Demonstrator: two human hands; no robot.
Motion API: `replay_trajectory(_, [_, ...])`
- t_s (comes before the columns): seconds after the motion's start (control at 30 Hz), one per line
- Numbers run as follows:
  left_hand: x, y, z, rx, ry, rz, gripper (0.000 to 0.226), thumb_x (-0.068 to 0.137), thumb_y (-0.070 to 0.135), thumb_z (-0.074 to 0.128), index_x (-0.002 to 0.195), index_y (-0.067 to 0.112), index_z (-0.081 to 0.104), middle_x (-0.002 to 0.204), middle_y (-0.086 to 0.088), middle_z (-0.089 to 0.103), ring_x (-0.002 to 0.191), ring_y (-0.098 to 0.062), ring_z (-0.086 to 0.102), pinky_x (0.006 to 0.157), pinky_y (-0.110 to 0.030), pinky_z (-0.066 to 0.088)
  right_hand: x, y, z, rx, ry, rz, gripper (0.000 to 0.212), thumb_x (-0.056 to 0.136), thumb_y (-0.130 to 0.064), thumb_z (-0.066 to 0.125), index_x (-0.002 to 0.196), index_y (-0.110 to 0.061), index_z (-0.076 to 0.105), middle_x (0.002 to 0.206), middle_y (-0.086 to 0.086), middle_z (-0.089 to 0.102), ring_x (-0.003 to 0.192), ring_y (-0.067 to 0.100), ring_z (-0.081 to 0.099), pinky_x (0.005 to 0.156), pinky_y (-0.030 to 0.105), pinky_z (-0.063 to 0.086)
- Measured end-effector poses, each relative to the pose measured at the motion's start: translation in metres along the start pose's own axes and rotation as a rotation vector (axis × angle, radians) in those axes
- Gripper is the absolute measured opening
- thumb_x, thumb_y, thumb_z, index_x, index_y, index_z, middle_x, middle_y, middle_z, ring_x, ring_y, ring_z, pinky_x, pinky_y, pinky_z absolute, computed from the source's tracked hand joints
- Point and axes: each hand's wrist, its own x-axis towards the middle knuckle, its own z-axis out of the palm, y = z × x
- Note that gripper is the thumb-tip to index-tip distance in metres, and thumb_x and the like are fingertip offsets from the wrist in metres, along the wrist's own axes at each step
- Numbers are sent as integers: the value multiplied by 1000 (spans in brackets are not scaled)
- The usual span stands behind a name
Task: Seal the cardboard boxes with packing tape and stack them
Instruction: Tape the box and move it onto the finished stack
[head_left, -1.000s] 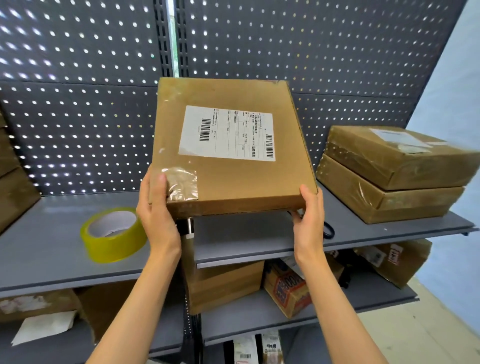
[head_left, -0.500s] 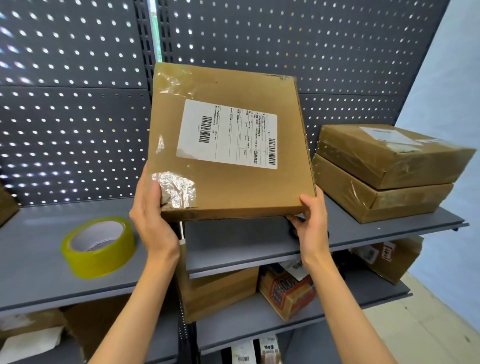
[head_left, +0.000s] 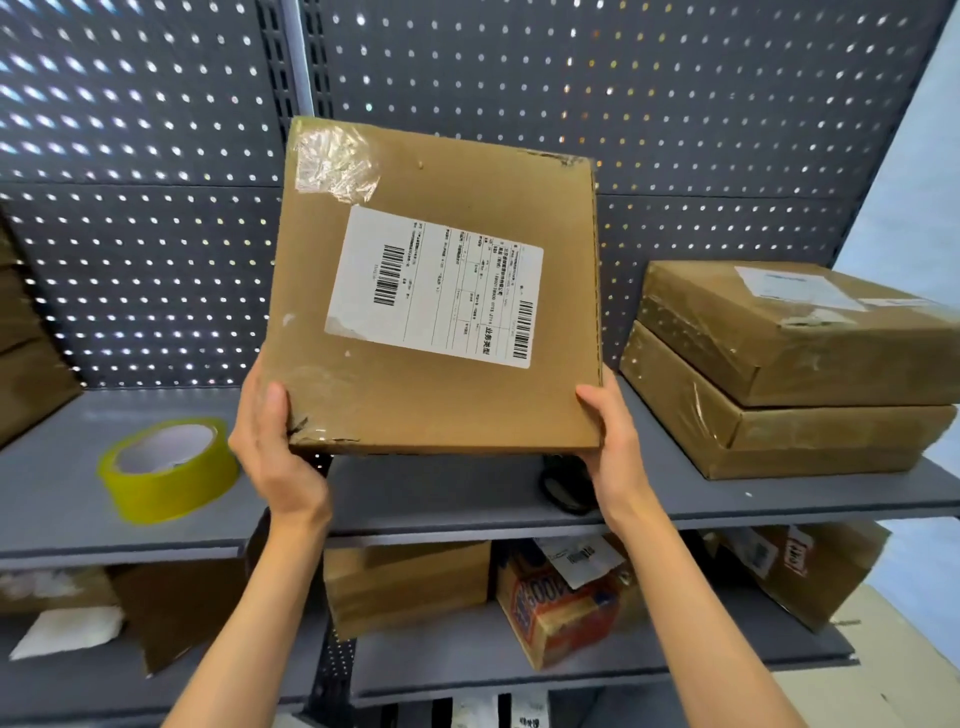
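Observation:
A flat brown cardboard box (head_left: 415, 395) with a white shipping label is held up above the grey shelf (head_left: 457, 493), its top face tilted steeply toward me. My left hand (head_left: 270, 447) grips its lower left corner, thumb on the top face. My right hand (head_left: 605, 436) grips the lower right corner. Clear tape patches show on the box's upper left and lower left corners. Two taped boxes (head_left: 779, 374) lie stacked on the shelf at the right. A roll of yellow packing tape (head_left: 169, 467) lies flat on the shelf at the left.
A dark perforated panel (head_left: 519, 78) backs the shelves. More brown boxes (head_left: 26, 338) stand at the far left. A small dark object (head_left: 561, 491) lies on the shelf under the held box. The lower shelf holds several boxes and an orange package (head_left: 561, 608).
Both hands have tipped the box up more steeply toward me and turned it slightly clockwise. The view has shifted a little to the right.

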Motion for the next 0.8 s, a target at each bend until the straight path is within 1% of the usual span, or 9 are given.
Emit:
replay_trajectory(0.07, [-5,-1,0,-10,34,30,70,91,40,46,111,-27,44,86,18,59,87,-8,51,77,-24,41,3,-4,-5,0,-49,11,59,83,-42,48,139,-25,43,122,-11,63,111,4,59,91,25,47])
replay_trajectory(0.13, [-8,0,-1,6,54,45,64,92,41,44,103,-21,51,82,18,58,83,-7,50,74,-26,39,5,-8,-7,-22,-91,22,66,85,-52,52,143,-25,38,131,-12,58,119,4,54,101,27,43])
replay_trajectory(0.2, [-9,2,-1,1,97,14,41,91,39,42,90,3,60,78,17,57,79,-7,49,70,-28,38,5,-11,-5,-34,-109,10,67,85,-55,53,143,-26,38,131,-17,55,121,-1,51,104,24,39])
replay_trajectory(0.27, [-7,6,1,-44,172,-9,23,90,38,42,77,28,59,70,18,54,72,-4,46,65,-25,37,4,-12,-2,-28,-103,-14,63,80,-52,46,139,-30,38,127,-23,53,120,-5,49,103,19,38])
replay_trajectory(0.33, [-3,8,2,-62,231,-27,36,93,34,39,62,35,58,62,19,49,65,-1,42,60,-22,34,3,-11,3,-13,-100,-33,57,82,-49,44,137,-33,37,122,-27,53,113,-13,51,95,9,40])
replay_trajectory(0.4, [0,10,1,-95,238,-56,42,93,35,37,57,34,58,61,19,49,64,0,43,59,-20,35,2,-10,7,7,-101,-40,52,84,-47,43,134,-35,36,119,-30,52,106,-19,51,88,3,41])
replay_trajectory(0.53, [8,9,-5,-146,222,-108,46,94,41,31,64,31,64,70,14,59,73,-6,54,67,-22,42,3,-8,12,18,-111,-68,61,85,-51,46,141,-30,34,131,-23,50,122,-9,46,105,15,36])
replay_trajectory(0.67, [8,10,-5,-156,237,-198,35,91,48,36,79,28,60,82,9,62,83,-9,58,76,-24,45,4,-6,15,6,-116,-99,64,87,-48,46,146,-27,32,137,-20,49,125,-6,46,105,15,37])
replay_trajectory(0.8, [5,11,-1,-138,246,-300,41,101,44,29,98,26,65,94,10,69,94,-7,63,84,-24,49,4,-5,13,1,-124,-112,70,86,-45,47,150,-24,25,142,-14,46,128,-2,45,108,22,38])
